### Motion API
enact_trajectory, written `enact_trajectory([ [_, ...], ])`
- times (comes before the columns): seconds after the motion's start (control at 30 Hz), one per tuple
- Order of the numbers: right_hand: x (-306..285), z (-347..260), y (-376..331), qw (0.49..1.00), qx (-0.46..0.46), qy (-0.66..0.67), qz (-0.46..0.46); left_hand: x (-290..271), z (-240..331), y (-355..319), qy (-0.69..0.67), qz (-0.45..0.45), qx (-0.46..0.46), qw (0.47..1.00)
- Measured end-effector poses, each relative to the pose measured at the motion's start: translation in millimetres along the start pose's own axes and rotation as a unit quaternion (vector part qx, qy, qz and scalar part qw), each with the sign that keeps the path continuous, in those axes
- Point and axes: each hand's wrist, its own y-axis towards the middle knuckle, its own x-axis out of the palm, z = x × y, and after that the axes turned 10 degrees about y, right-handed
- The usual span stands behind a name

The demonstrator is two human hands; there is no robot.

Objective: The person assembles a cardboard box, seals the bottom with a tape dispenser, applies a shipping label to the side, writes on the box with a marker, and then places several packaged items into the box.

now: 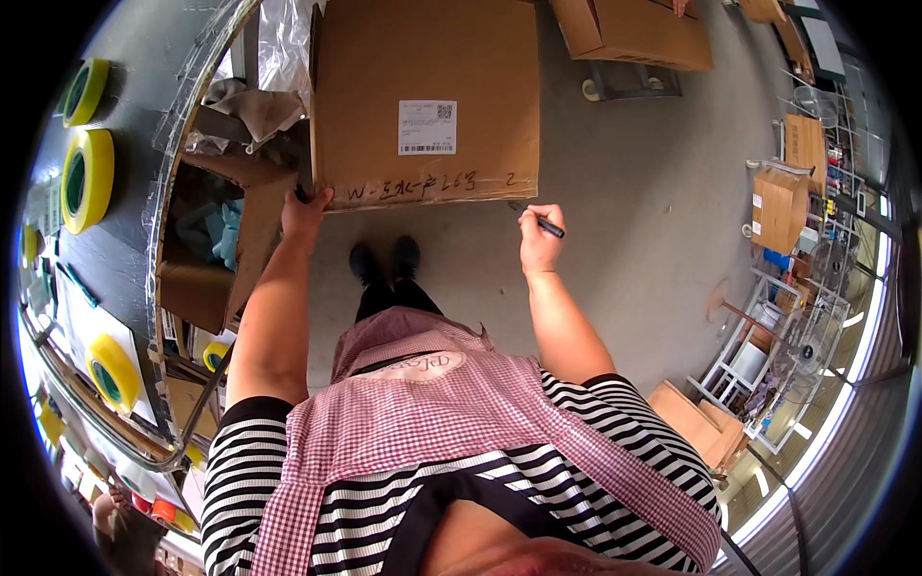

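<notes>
A large brown cardboard box (365, 86) stands in front of me, with a white printed label (427, 127) on its face and dark handwriting along its near edge. My left hand (305, 209) is closed on the near left corner of that box. A small dark thing shows by its fingers, too small to name. Just off the near right corner, my right hand (541, 245) grips a black marker (549, 227) and does not touch the box.
On the left a dark worktable (115, 269) bears yellow tape rolls (88, 180). Beneath its edge is an open carton (197, 288) with light blue material (226, 233) inside. Another box (643, 34) rests on a wheeled cart (634, 82) ahead right. Racks (826, 259) line the far right.
</notes>
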Motion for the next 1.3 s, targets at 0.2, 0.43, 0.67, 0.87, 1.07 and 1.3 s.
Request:
enact_trajectory([
  [0.2,6,-4,-24,0.997,0.003,-0.019,-0.07,1,-25,19,0.067,0.111,0.077,0.989],
  [0.43,-14,-33,-26,0.997,0.004,-0.052,-0.056,-27,22,-46,0.078,0.113,0.107,0.985],
  [0.67,-28,-46,-7,0.998,-0.012,-0.018,-0.057,-49,-26,-93,0.173,0.071,0.073,0.98],
  [0.87,-29,-57,18,0.992,-0.094,-0.014,-0.086,-61,-30,-104,0.206,0.064,0.013,0.976],
  [1.07,-41,-58,1,0.993,-0.018,0.021,-0.115,-97,14,-142,0.15,0.116,0.09,0.978],
  [1.3,-48,-68,13,0.983,-0.04,-0.013,-0.176,-142,51,-197,0.079,0.138,0.133,0.978],
])
